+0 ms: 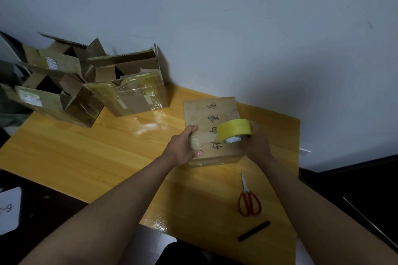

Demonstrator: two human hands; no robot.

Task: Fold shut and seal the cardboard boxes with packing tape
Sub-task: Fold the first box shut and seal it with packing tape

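Already we have the closed box [212, 129] between our hands on the tabletop [86, 153], left hand [185, 148] gripping its near-left edge, right hand [255, 142] clasping the tape roll [234, 129] atop it; stiff, light cardboard, best steadied at its edges.

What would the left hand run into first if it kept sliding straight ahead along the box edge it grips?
Nothing close: the left hand points up the closed box's left edge. Past the box lies bare table, then the wall. The open boxes sit left of that line, though depth is uncertain.
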